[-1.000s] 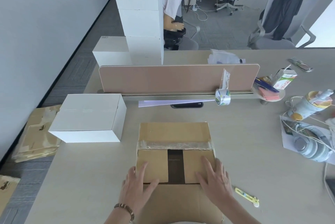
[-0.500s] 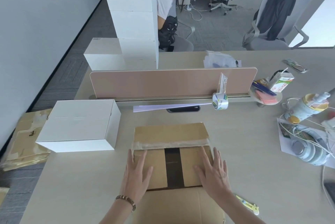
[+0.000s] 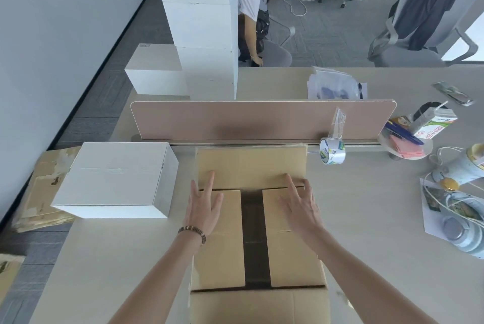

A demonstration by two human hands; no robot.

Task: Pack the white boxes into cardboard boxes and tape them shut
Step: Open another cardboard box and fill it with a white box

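At centre frame, the left hand [image 3: 203, 209] and right hand [image 3: 301, 207] lie flat, fingers spread, holding nothing, pressing the cardboard box [image 3: 258, 234] flaps. A white box [image 3: 115, 179] waits at left on the surface [image 3: 366, 258]. Released before the tape roll [image 3: 332, 151] is fetched, the flaps may spring open.

Counts across the desk

We counted one cardboard box [image 3: 258, 219] at six o'clock, five white boxes: one [image 3: 115, 179] at nine o'clock, four stacked [image 3: 199, 22] at eleven; one tape roll [image 3: 332, 151] at two o'clock, and two hands.
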